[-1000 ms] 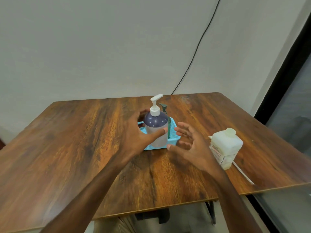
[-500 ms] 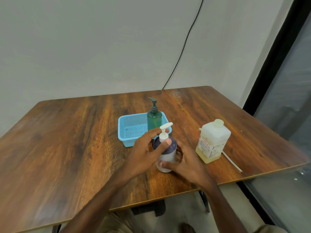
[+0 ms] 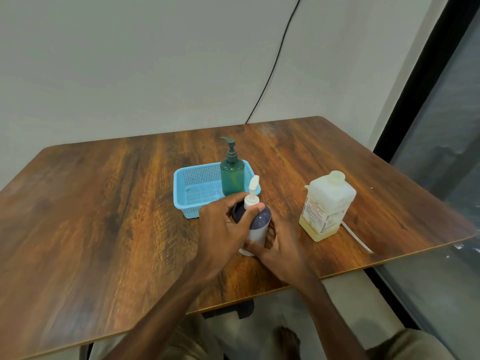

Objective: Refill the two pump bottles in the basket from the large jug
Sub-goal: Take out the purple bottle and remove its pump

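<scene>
The brown wood-grain table (image 3: 104, 216) fills most of the head view, its near edge running across the person's lap; its legs are mostly hidden beneath the top. On it, near the right side, stands the large translucent square jug (image 3: 327, 205) with a round cap, holding a shallow layer of yellowish liquid at the bottom. Its white label carries red print turned sideways, too blurred to read. A thin pale strip (image 3: 357, 237) lies on the table behind the jug's base, partly hidden by it. Left of the jug sits the light-blue perforated plastic basket (image 3: 192, 188), with the dark green pump bottle (image 3: 232, 175) upright in its right end. The purple-and-white pump bottle (image 3: 261, 222) stands on the table just in front of the basket, outside it, its lower body largely covered by the hands. The left hand (image 3: 223, 229) is curled around the bottle's shoulder, thumb pressed at the base of the white pump. The right hand (image 3: 281, 248) wraps the lower body, fingers closed on it. A black cable (image 3: 275, 61) runs down the wall.
</scene>
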`<state>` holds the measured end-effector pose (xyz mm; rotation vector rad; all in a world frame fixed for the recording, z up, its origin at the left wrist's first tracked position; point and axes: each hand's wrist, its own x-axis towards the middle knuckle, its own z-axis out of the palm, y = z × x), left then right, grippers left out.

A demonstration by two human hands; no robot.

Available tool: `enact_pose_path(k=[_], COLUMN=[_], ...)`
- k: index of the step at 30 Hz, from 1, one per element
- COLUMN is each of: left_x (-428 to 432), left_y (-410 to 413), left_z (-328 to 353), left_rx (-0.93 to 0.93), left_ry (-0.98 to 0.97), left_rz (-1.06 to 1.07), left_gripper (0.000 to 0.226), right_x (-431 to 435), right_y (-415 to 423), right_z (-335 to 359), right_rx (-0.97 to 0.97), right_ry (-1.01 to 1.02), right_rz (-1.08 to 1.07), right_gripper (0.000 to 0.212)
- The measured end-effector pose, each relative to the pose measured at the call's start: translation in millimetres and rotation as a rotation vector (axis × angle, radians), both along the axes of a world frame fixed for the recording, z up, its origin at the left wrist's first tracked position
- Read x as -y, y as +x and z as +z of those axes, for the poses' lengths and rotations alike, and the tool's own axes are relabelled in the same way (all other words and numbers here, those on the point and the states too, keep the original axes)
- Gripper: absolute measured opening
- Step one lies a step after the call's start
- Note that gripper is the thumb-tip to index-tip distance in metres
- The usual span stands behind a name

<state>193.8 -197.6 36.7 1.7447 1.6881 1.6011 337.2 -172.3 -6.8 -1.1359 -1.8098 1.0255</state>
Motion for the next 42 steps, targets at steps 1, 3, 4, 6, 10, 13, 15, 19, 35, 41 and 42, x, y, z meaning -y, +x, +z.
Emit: enact_pose_path(k=[1, 3, 4, 6, 10, 13, 15, 19, 35, 41, 42], left_x=[0, -2, -5, -11, -26, -33, -36, -40, 1, -6, -9], left_y=[1, 3, 4, 8, 14, 15, 19, 22, 6, -5, -4], left_z=[1, 1, 0, -2, 0, -1, 1, 1, -22, -15, -12], left_rx=[0.041, 0.114, 0.145, 0.188, 0.211, 0.126, 0.092, 0.111, 0.108, 0.204, 0.218], left_ry=[-0.007, -0.01, -0.008, -0.001, -0.05, -0.119, -0.141, -0.094, -0.035, -0.082, -0.089], left_rz=[0.024, 0.059, 0.076, 0.101, 0.092, 0.143, 0.136, -0.022, -0.165, -0.108, -0.091], left_gripper=[0.031, 0.032, 0.033, 0.039, 0.057, 0.065, 0.06, 0.026, 0.027, 0.031, 0.036], right_x=[1, 2, 3, 4, 5, 4, 4, 4, 4, 5, 6], right_y=[0, -1, -1, -1, 0, 1, 1, -1, -1, -1, 0], right_z=[2, 2, 2, 3, 2, 1, 2, 2, 7, 7, 8], right_rx=[-0.001, 0.009, 0.026, 0.034, 0.035, 0.027, 0.027, 0.019, -0.02, 0.014, 0.014], right_ry=[-0.003, -0.003, 0.003, 0.002, -0.045, -0.031, -0.037, -0.018, -0.023, -0.051, -0.055], right_rz=[-0.004, -0.007, -0.016, -0.033, -0.03, -0.03, -0.022, -0.012, 0.003, -0.009, -0.004], right_gripper=[0.074, 0.072, 0.071, 0.072, 0.07, 0.07, 0.071, 0.068, 0.075, 0.084, 0.084])
